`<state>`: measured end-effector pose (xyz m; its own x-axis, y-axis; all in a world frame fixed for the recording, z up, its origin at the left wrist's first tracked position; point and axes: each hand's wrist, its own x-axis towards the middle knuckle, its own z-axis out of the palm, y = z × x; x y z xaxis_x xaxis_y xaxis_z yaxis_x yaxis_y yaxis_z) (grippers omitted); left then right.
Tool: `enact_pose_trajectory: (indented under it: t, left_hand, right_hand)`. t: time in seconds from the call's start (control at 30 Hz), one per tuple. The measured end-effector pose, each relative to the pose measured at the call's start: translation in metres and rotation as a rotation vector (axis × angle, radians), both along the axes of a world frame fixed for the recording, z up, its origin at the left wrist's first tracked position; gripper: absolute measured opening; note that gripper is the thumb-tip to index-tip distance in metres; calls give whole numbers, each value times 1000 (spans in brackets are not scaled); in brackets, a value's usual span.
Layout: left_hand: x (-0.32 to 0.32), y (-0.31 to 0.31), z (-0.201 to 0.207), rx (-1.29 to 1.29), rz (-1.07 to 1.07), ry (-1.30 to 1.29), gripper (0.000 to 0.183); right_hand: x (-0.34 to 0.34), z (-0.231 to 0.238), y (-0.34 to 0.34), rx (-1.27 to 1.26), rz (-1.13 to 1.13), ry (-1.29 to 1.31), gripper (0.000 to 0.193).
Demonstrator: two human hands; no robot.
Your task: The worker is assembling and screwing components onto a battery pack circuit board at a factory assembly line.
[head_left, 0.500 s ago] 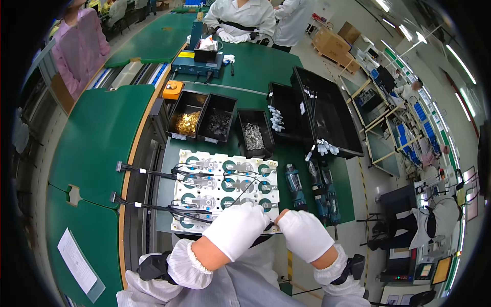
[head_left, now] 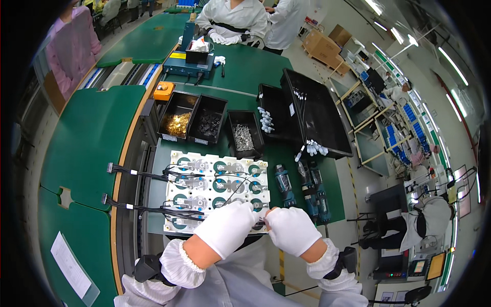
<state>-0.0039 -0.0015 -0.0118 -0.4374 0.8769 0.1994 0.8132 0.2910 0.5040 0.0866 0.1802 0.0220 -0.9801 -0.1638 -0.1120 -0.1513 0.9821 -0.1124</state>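
Note:
Both my gloved hands meet at the near right corner of a white plate (head_left: 204, 191) fitted with round green parts, metal tabs and black cables. My left hand (head_left: 227, 228) reaches over the plate's near edge, its fingers closed in a pinch. Beside it, my right hand (head_left: 292, 230) is closed too, its bare fingertips almost touching the left ones. Whatever lies between the fingers is too small and too covered to name. A thin black cable (head_left: 236, 190) crosses the plate toward my left hand. Thicker black cable bundles (head_left: 153, 208) leave the plate's left side and end in connectors.
Beyond the plate stand black bins of gold-coloured parts (head_left: 177, 124), dark parts (head_left: 208, 124) and screws (head_left: 243, 138). A large black tray (head_left: 322, 117) holds cables with grey ends. Teal power screwdrivers (head_left: 285, 187) lie to the right. A co-worker's gloved hands (head_left: 225, 39) rest across the table.
The whole view has shifted, so the plate and bins appear farther left. My hands stay at the same plate corner, fingers slightly nearer each other.

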Motion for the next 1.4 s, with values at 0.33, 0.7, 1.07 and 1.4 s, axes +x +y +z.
enact_pose_trajectory:
  t: [0.33, 0.7, 1.07, 1.4]
  left_hand:
    - [5, -2, 22, 305, 117, -362, 10]
    - [-47, -51, 40, 901, 63, -2117, 23]
    - [-75, -56, 21, 305, 491, -668, 16]
    - [-37, 7, 24, -77, 389, -309, 17]
  right_hand:
    - [-78, -48, 102, -516, -620, 666, 21]
    - [65, -38, -87, -832, 594, 154, 22]
    - [44, -33, -21, -753, 250, 357, 29]
    - [-17, -61, 44, -760, -13, 580, 12]
